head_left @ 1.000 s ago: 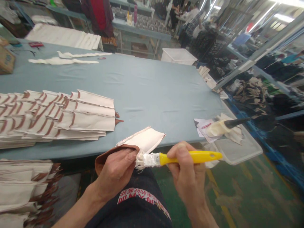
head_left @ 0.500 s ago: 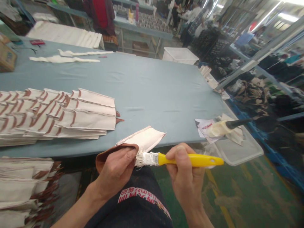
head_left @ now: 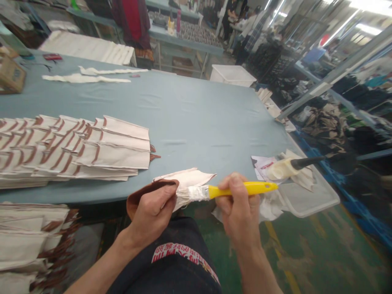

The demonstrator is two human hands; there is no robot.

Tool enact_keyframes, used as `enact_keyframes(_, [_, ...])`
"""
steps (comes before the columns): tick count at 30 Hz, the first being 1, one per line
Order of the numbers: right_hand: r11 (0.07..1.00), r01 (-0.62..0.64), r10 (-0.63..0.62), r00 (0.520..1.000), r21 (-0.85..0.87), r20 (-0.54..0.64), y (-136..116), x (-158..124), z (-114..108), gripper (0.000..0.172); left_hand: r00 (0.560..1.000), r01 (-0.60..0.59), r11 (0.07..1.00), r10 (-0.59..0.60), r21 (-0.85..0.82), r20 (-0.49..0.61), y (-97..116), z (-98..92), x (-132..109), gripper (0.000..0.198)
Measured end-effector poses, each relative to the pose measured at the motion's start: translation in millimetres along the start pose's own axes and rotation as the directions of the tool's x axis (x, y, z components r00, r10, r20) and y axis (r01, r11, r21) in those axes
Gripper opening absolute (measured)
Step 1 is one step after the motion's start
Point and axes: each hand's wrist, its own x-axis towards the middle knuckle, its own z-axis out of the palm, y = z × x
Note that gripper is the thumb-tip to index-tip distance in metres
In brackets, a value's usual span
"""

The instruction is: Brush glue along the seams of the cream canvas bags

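Observation:
My left hand (head_left: 154,210) grips a cream cloth piece (head_left: 186,177) by its folded brown edge (head_left: 139,196), near the front edge of the table. In my right hand (head_left: 237,202) is a paintbrush (head_left: 257,188) with a yellow handle, its bristles pointing left. White paste coats the bristles and the metal band. The bristle tips touch the cloth piece just beside my left fingers; how far they reach into the fold is hidden. The cream pieces with brown edging (head_left: 119,157) lie in overlapping rows on the table to the left.
The blue-grey table (head_left: 196,118) spans the view. At its right, a pale container with a black handle (head_left: 281,167) lies on papers by a translucent tray (head_left: 318,200). More cream pieces (head_left: 24,241) are stacked lower left. White strips (head_left: 92,77) and a cardboard box (head_left: 12,75) sit farther back.
The paintbrush and my right hand have moved slightly up and left, the handle now tilting upward at its right end. The left hand and cloth have shifted a little.

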Motion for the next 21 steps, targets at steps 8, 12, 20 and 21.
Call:
enact_keyframes(8, [0.995, 0.095, -0.093, 0.992, 0.020, -0.080, -5.4, 26.1, -7.2, 0.047, 0.985, 0.171, 0.980, -0.167, -0.100, 0.047, -4.6, -5.1, 2.6, 0.024])
enact_keyframes(12, [0.998, 0.056, -0.057, 0.990, 0.009, 0.127, -10.7, 44.9, -7.1, 0.055, 0.971, 0.188, 0.964, -0.154, -0.187, 0.180, -1.5, -16.7, 9.3, 0.025])
enact_keyframes(20, [0.991, -0.046, 0.112, 0.780, -0.122, 0.616, -14.8, 79.8, 2.1, 0.063, 0.920, 0.253, 0.892, -0.103, -0.374, 0.377, 16.1, -32.6, 26.5, 0.028])
enact_keyframes(21, [0.990, -0.036, 0.116, 0.755, -0.136, 0.645, -15.6, 79.4, 7.8, 0.064, 0.913, 0.255, 0.888, -0.091, -0.382, 0.398, 18.0, -32.6, 27.3, 0.029])
